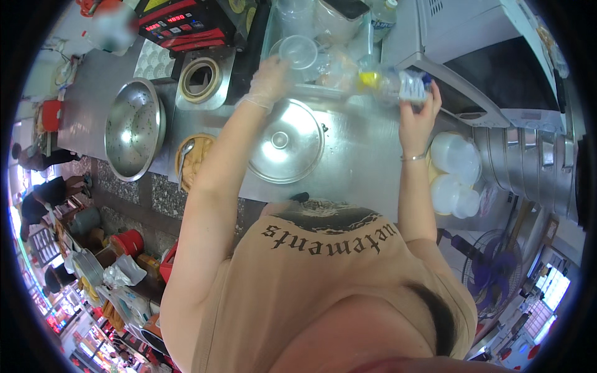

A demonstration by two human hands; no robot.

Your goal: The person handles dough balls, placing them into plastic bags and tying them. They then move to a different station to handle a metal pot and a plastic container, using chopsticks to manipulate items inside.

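Note:
My left hand (270, 81), in a clear plastic glove, is blurred beside a round clear plastic cup or lid (298, 52). Whether its fingers grip that piece cannot be told. On the other side, my bare right hand (422, 105) grips a clear plastic package (389, 88) with a white label, a yellow part and a blue end. Motion blur hides its exact shape. Between the hands, a clear plastic bin (322, 91) holds bagged items and plastic ware. Closer to my body, a round stainless steel lid (280, 161) with a centre knob lies on the steel counter (359, 158).
To the left are a steel bowl (133, 128), a wooden bowl (198, 151) with a spoon (185, 151), and a cup-sealing machine (186, 25) with a lit display. White plastic tubs (452, 156), a microwave oven (503, 74) and stacked steel steamers (522, 158) occupy the right.

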